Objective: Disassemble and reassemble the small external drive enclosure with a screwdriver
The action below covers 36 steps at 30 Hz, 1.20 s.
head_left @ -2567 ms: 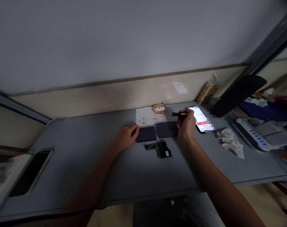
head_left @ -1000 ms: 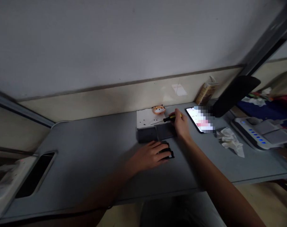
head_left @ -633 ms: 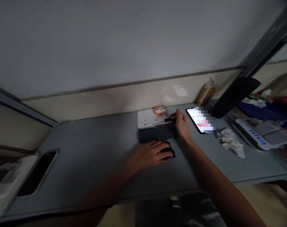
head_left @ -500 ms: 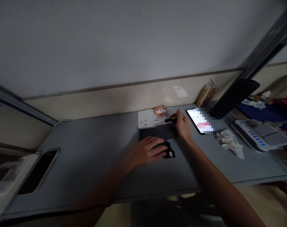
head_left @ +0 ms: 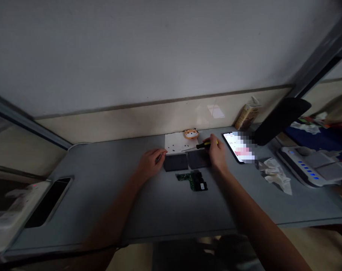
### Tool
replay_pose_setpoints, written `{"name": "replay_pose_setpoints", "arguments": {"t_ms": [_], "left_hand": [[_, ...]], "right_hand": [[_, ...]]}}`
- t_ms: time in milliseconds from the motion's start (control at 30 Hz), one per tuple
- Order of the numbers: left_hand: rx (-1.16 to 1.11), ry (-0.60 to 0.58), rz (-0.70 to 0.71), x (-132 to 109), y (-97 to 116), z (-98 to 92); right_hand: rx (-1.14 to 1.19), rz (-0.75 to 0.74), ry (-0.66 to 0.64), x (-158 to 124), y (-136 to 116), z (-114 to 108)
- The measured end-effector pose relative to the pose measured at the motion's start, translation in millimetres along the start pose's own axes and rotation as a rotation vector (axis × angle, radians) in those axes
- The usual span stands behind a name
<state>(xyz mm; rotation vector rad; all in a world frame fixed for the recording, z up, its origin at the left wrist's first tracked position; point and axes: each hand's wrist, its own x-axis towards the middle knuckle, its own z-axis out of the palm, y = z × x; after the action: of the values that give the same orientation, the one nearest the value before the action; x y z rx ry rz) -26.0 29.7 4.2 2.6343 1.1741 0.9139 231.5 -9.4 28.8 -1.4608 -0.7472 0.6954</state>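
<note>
Currently the right hand (head_left: 217, 157) is closed around a yellow-and-black screwdriver (head_left: 207, 144), its thin shaft pointing left and reaching over a white paper sheet (head_left: 176, 143) on which small black screws (head_left: 173, 149) lie scattered. A small orange dog-faced figurine (head_left: 191, 134) sits at the paper's far edge. The left hand (head_left: 151, 163) rests half curled over the grey table (head_left: 103, 210), its fingertips (head_left: 163, 153) at the left edge of a dark square plate (head_left: 175, 162); whether they pinch anything small, I cannot tell. That plate lies just beside a second dark plate (head_left: 198, 159), close to the right hand, and both sit along the paper's near edge. A green circuit board (head_left: 192, 181) with a black component at one end lies flat on the table, just nearer the person and between the two hands. Off to the right are a smartphone (head_left: 238, 147) with a lit, partly pixelated screen, a crumpled tissue (head_left: 274, 176) and a white device with blue lights (head_left: 309, 165).
</note>
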Motion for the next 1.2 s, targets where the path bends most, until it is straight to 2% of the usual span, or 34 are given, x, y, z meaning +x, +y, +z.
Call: {"name": "replay_pose_setpoints", "arguments": {"t_ms": [133, 367, 500, 667, 800, 1033, 1200], "left_hand": [[-0.006, -0.021, -0.081, 0, 0, 5.4], [-0.043, -0.13, -0.153, 1, 2, 1.6], [-0.07, -0.181, -0.157, 0, 2, 1.6], [-0.022, -0.119, -0.171, 1, -2, 1.5], [-0.003, -0.118, -0.137, 1, -4, -0.1], [-0.024, -0.194, -0.093, 1, 1, 1.6], [-0.054, -0.226, -0.113, 2, 4, -0.4]], "right_hand": [[-0.014, -0.046, -0.019, 1, 2, 0], [-0.008, -0.06, -0.017, 0, -1, 0], [-0.02, -0.052, -0.026, -1, -1, 0], [-0.055, -0.05, -0.024, -1, -1, -1], [-0.05, -0.046, -0.015, -1, -2, -1], [-0.038, -0.103, -0.029, -2, -4, -1], [0.067, -0.15, 0.025, 1, -12, -8]]}}
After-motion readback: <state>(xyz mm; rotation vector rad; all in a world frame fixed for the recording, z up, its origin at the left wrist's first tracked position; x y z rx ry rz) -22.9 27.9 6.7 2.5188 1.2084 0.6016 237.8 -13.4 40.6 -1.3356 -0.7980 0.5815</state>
